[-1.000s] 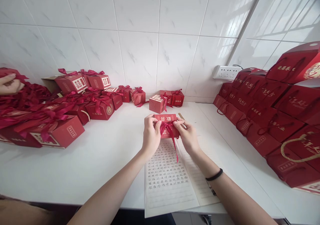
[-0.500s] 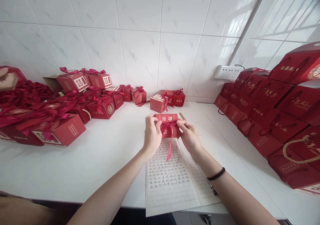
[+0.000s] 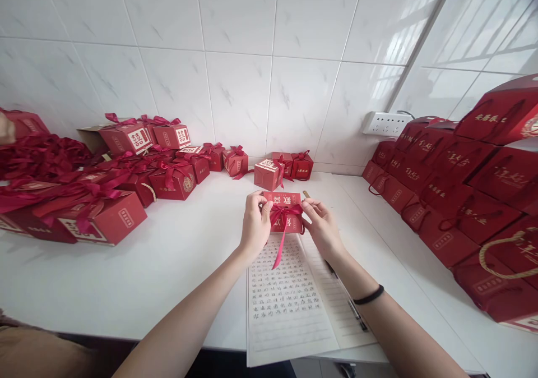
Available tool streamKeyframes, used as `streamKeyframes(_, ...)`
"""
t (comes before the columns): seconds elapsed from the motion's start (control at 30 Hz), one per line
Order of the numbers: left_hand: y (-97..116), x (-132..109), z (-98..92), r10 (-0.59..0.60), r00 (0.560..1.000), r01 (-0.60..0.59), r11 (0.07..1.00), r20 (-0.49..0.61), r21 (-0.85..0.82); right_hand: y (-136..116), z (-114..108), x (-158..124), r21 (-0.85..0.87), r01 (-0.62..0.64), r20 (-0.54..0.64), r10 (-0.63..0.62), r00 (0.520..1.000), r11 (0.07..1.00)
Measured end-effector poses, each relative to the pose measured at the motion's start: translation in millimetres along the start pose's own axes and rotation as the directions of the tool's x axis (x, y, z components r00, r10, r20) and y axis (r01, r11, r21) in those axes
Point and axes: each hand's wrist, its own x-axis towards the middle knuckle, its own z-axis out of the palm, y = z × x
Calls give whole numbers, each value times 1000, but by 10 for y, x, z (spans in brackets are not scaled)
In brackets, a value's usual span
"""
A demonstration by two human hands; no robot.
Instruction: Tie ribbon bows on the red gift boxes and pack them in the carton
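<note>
A small red gift box point(image 3: 287, 199) with gold characters is held up just above an open notebook. Around it runs a crimson ribbon tied in a bow point(image 3: 284, 212), and one ribbon tail point(image 3: 279, 251) hangs over the written page. My left hand point(image 3: 254, 224) pinches the bow's left loop between thumb and fingers at the box's left side. At the right side, the thumb and fingers of my right hand point(image 3: 321, 224) pinch the other loop. The underside of the box is hidden.
Beneath my hands lies the notebook point(image 3: 290, 333) with a pen point(image 3: 357, 315). Ribboned red boxes point(image 3: 111, 215) are heaped at left; a few point(image 3: 267, 176) stand ahead. Stacked red boxes point(image 3: 437, 221) and a white power strip point(image 3: 387, 124) are at right. Another person's hand point(image 3: 5, 129) shows far left.
My right hand has shifted slightly right and pulls its loop a little wider. The ribbon tail has swung left. The other person's hand has moved toward the left edge.
</note>
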Motion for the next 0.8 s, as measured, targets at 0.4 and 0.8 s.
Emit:
streamKeyframes(0.4,-47,73,-76,165,986,-165,986,-39,3,106,-114,0,-498,438,402,-248,881,748)
streamKeyframes(0.8,277,-31,-177,830,557,-807,552,-39,210,15,-30,-106,-510,579,349,-463,815,636)
